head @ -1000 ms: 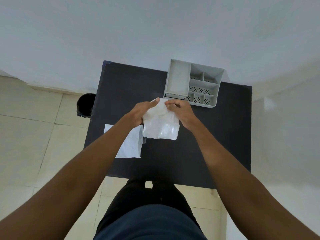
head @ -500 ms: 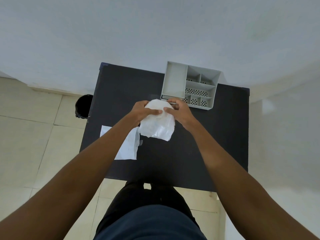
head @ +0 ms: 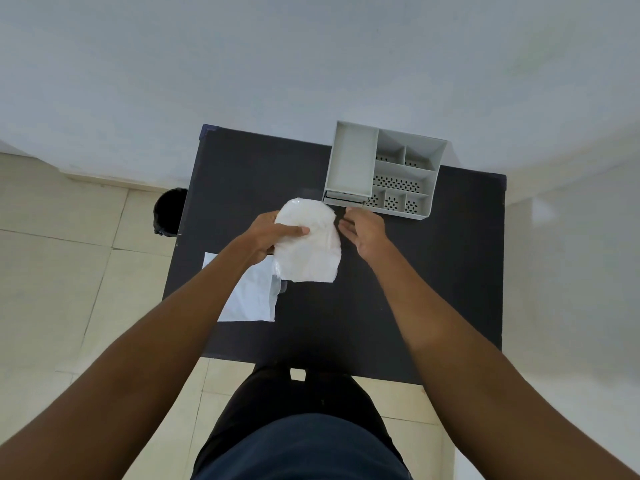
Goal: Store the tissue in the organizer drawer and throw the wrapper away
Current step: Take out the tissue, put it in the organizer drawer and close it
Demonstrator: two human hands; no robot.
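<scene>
Dark table (head: 433,289) against a pale wall: the left hand (head: 268,237) pinches the tissue (head: 308,251) above it, the right hand (head: 363,230) loosely spread beside. One-handed, the limp tissue could slip short of the organizer (head: 349,199) drawer.

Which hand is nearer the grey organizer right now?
Right. The right hand sits just in front of the organizer; the left hand is farther left, holding the tissue pack.
</scene>
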